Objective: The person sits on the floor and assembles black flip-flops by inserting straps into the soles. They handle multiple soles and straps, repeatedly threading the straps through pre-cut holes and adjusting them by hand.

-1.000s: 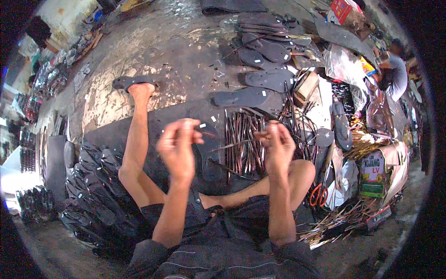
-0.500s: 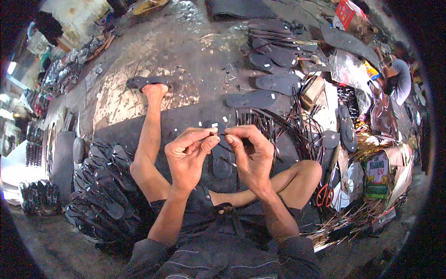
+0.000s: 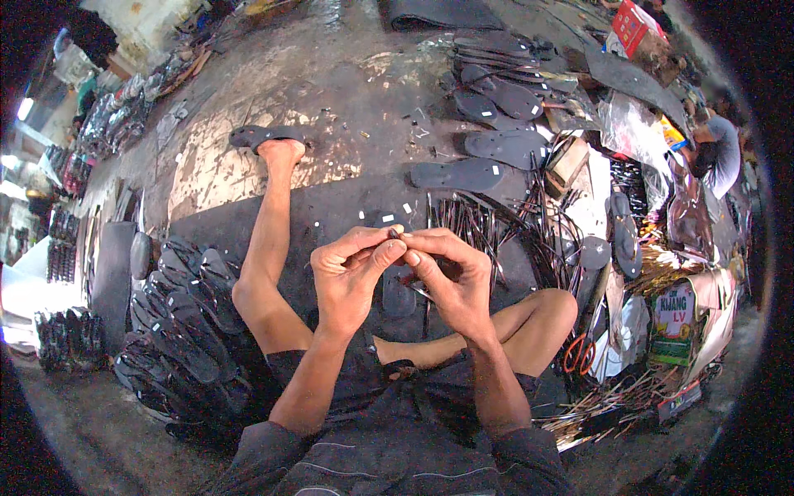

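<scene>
My left hand (image 3: 346, 281) pinches a small dark piece (image 3: 393, 235) between thumb and forefinger, above the floor between my legs. My right hand (image 3: 455, 281) is closed in a pinch too, its fingertips against that piece. What lies inside the right pinch is hidden. Below and beyond my hands is a dark sandal sole (image 3: 399, 298), partly covered by them. Small white tags (image 3: 388, 220) lie just past my fingertips. To the right of my right hand lies a bundle of thin dark strips (image 3: 463, 221).
Dark flip-flops (image 3: 186, 331) are heaped at my left. Flat soles (image 3: 455, 174) lie ahead to the right. Orange-handled scissors (image 3: 579, 354) rest beyond my right knee, near thin sticks (image 3: 612, 409) and a green-and-white package (image 3: 672, 322). Another person (image 3: 719, 149) sits at the far right.
My hands have come together: the right fingertips now meet the left at the small dark piece, where a gap was before. The whole view has shifted slightly.
</scene>
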`<state>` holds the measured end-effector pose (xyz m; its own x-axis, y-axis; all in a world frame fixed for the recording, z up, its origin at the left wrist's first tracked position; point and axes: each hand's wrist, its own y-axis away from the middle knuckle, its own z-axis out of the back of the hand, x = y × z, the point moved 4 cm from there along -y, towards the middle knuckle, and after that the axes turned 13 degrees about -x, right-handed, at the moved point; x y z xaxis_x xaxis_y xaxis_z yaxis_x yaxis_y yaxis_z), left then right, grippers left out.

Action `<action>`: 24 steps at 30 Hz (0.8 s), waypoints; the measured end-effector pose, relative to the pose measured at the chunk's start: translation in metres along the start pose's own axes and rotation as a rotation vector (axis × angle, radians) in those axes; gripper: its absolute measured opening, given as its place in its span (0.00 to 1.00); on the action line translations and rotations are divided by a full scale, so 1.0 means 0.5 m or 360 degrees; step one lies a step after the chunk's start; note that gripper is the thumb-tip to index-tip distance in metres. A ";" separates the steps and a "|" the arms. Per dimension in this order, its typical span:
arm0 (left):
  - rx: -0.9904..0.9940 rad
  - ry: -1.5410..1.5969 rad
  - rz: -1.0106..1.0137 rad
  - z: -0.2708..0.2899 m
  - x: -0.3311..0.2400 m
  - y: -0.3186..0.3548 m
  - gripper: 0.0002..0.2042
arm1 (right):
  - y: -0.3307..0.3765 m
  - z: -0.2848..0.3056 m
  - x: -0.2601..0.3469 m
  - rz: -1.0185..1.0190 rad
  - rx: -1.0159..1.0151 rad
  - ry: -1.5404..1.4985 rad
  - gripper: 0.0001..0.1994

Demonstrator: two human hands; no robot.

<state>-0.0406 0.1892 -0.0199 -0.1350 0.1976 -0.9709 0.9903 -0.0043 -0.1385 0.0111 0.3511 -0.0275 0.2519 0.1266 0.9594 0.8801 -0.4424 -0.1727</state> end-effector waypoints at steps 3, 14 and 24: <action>0.0100 -0.0103 0.0138 0.000 0.014 -0.018 0.08 | -0.009 0.008 -0.009 0.0012 0.0011 0.0224 0.13; -0.0231 -0.1630 0.0106 0.159 0.524 -0.098 0.45 | -0.063 0.034 -0.047 0.1099 0.0046 0.1768 0.10; 0.0073 -0.1274 0.0066 0.060 0.451 -0.072 0.30 | -0.086 0.096 -0.061 0.0846 0.0202 0.2112 0.11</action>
<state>-0.1075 0.2046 -0.2399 -0.0973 -0.5668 -0.8181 0.9951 -0.0402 -0.0905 -0.0150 0.4086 -0.0599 0.0634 -0.9639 0.2585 0.8495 -0.0838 -0.5209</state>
